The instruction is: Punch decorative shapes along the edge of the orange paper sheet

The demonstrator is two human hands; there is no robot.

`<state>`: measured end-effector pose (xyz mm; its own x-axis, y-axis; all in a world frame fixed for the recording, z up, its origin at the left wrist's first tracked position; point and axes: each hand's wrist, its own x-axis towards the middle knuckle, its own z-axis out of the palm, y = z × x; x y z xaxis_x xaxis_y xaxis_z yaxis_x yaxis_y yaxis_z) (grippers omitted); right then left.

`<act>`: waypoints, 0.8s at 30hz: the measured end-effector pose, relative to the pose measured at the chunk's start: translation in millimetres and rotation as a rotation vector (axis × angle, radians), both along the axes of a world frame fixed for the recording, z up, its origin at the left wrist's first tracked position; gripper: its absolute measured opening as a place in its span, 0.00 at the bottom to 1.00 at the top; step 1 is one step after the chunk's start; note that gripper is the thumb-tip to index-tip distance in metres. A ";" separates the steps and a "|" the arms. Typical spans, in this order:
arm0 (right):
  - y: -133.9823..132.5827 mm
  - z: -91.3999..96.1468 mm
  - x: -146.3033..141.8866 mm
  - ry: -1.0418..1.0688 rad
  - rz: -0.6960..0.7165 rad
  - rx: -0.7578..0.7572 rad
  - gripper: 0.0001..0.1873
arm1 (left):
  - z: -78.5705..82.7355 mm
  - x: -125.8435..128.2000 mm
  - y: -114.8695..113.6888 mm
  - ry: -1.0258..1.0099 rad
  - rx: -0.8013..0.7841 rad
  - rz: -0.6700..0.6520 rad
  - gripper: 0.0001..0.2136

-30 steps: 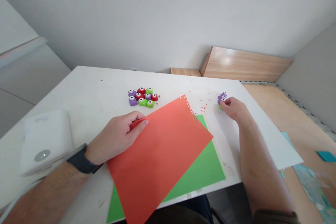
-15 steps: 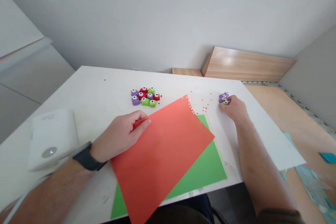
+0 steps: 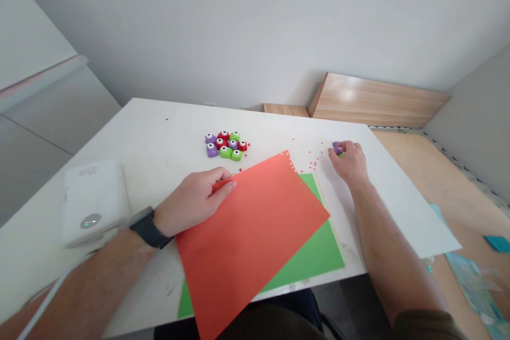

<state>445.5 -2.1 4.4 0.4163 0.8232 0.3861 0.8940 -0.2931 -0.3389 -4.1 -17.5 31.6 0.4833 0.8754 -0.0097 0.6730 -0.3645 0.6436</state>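
My left hand (image 3: 197, 197) pinches the left corner of a red paper sheet (image 3: 255, 228), whose far edge carries a row of small punched holes. The red sheet lies slanted over a green sheet (image 3: 314, 255). My right hand (image 3: 348, 162) reaches to the far right of the table, with its fingers closed around a small purple punch (image 3: 337, 147); a bit of green shows beside it. Tiny red paper bits (image 3: 313, 158) lie scattered between the sheet and that hand. A cluster of several small purple, red and green punches (image 3: 226, 145) sits behind the red sheet.
A white box-shaped device (image 3: 93, 199) with a lit round button stands at the left on the white table (image 3: 159, 127). Wooden boards (image 3: 370, 98) lean at the wall behind. Teal items (image 3: 496, 243) lie on the floor at the right.
My right hand has closed over the small punches at the far right, so less of them shows. The view has shifted slightly; the left hand keeps its hold on the red sheet.
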 end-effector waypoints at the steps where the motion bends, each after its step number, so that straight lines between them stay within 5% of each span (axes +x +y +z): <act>1: -0.1 1.6 -5.4 0.016 0.036 0.013 0.20 | 0.0 0.4 -0.2 0.006 0.010 -0.010 0.15; 7: 0.5 37.0 -71.8 0.054 0.307 0.100 0.15 | -0.4 3.4 -1.4 0.021 0.070 -0.071 0.14; 10: 7.6 53.4 -123.3 0.087 0.595 -0.047 0.14 | -1.2 4.2 -1.3 0.036 0.081 -0.079 0.14; 14: 26.6 51.9 -186.0 0.025 0.835 -0.160 0.16 | -2.0 4.4 -1.2 0.049 0.085 -0.086 0.13; 19: 46.7 34.1 -232.1 -0.086 0.937 -0.258 0.19 | -2.5 5.1 -1.4 0.051 0.097 -0.083 0.12; 24: 49.2 27.7 -245.3 -0.102 0.865 -0.286 0.09 | -3.5 5.0 -2.0 0.044 0.108 -0.088 0.12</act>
<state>200.3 47.1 32.0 -0.4144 0.9021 0.1203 0.8626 0.4315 -0.2641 0.9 -19.5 28.0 0.5595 0.8267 0.0593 0.6621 -0.4888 0.5681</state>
